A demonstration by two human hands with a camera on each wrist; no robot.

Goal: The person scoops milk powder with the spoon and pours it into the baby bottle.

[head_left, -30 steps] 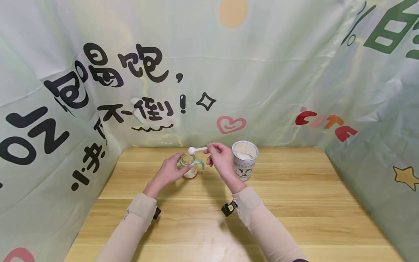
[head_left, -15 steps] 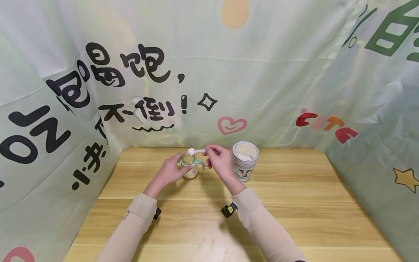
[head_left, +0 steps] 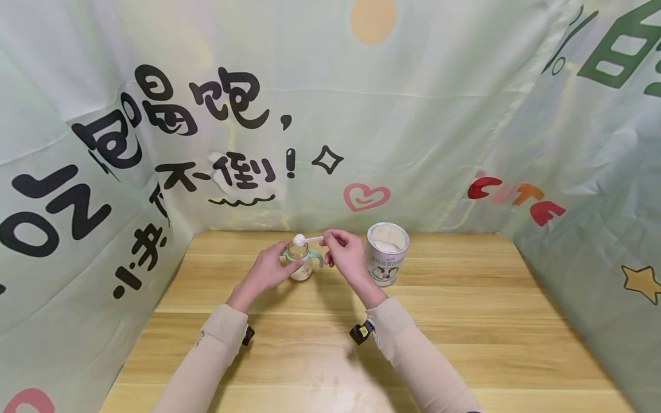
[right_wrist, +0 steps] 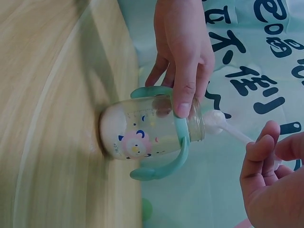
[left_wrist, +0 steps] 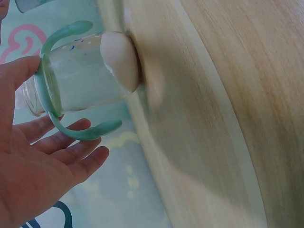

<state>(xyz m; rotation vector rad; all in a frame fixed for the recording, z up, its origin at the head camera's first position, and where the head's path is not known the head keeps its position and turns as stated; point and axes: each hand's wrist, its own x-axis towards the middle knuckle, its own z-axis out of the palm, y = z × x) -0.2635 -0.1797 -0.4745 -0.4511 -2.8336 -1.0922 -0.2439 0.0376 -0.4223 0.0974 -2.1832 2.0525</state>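
Bottle [head_left: 303, 273], head view: upright on the bench [head_left: 465, 327], held round its neck by the left grip [head_left: 267, 268].
Scoop [head_left: 312, 238], head view: pinched by the right grip [head_left: 347, 252] at the handle, bowl above the bottle mouth [head_left: 298, 250]; early wrist rotation could spill its load.
Can [head_left: 385, 271], head view: just beside the right grip, outer side; a careless sideways withdrawal could knock it.
Collar [left_wrist: 44, 88], left wrist view: left thumb against it; a slack hold could let the bottle tip if struck.
Powder [right_wrist: 217, 117], right wrist view: fills the bowl before the right grip; tremor could scatter it outside the rim.

Clear bottle [right_wrist: 151, 129] upright; heaped white scoop [right_wrist: 219, 122] above.
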